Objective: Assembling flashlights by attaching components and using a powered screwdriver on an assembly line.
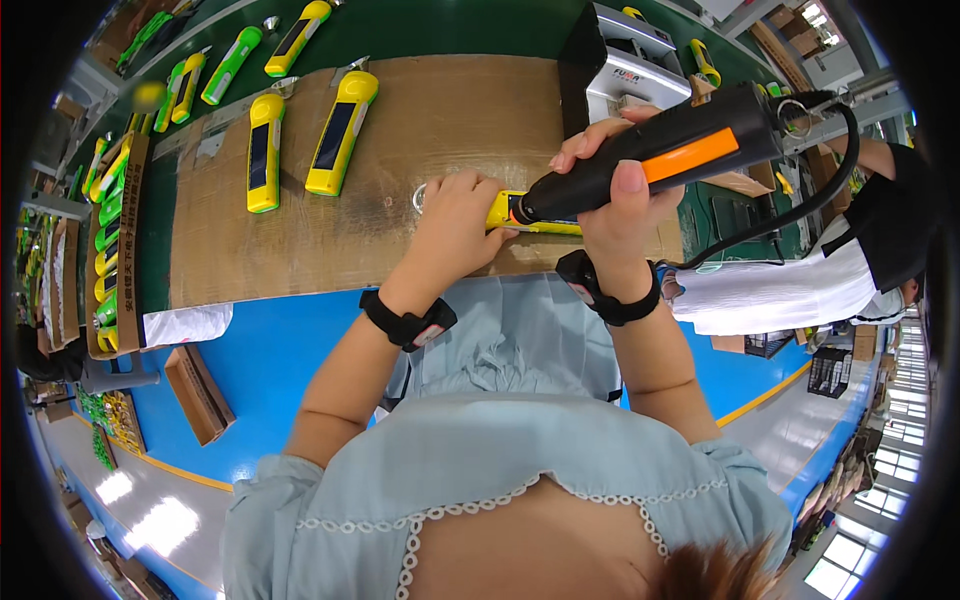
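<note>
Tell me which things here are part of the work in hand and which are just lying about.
In use:
right hand gripping the electric screwdriver
left hand steadying the yellow torch
wooden board

Lying about:
two yellow torches
green torches
grey machine
cardboard box

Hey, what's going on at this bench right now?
A person stands at a brown board-topped bench. Their right hand grips a black and orange electric screwdriver, its tip pressed to a yellow device that the left hand holds flat on the board. Two more yellow devices lie further up the board, with green and yellow ones beyond. Another person works at the right.
</note>
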Motion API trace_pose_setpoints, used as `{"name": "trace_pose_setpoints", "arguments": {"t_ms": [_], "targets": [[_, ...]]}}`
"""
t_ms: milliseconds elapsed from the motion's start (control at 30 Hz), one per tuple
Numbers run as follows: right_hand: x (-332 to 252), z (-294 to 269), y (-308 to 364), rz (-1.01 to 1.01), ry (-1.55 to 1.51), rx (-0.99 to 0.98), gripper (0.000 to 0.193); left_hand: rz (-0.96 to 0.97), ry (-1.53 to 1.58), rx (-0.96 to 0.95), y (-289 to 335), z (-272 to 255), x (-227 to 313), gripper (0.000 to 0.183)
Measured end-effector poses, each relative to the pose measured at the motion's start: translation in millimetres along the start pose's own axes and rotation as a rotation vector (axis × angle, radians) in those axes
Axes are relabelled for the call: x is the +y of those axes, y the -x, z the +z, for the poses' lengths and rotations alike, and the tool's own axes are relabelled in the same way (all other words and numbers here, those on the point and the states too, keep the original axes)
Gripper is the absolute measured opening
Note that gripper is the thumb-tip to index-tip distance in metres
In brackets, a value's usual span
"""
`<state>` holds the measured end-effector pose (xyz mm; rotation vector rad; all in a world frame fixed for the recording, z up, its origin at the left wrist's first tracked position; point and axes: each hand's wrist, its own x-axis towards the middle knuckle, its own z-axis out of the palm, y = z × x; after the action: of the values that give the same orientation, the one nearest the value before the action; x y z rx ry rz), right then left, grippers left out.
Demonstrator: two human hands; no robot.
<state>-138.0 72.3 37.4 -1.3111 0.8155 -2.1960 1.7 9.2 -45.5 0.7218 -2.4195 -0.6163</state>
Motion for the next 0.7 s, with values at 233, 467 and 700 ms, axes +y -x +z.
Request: {"name": "trace_pose_setpoints", "arguments": {"t_ms": [233,467,700], "targets": [[6.0,2.4,-0.6,0.017,-0.006,-0.003,0.041,0.016,0.004,0.038,1.5,4.6,-2.2,0.046],[12.1,8.1,2.9,0.082,0.125,-0.042,0.041,0.018,0.065,0.022,0.9,1.7,-0.3,0.051],[24.3,9.2,2.5,0.061,0.221,-0.127,0.035,0.009,0.037,0.061,5.2,-3.1,-2.2,0.042]]}}
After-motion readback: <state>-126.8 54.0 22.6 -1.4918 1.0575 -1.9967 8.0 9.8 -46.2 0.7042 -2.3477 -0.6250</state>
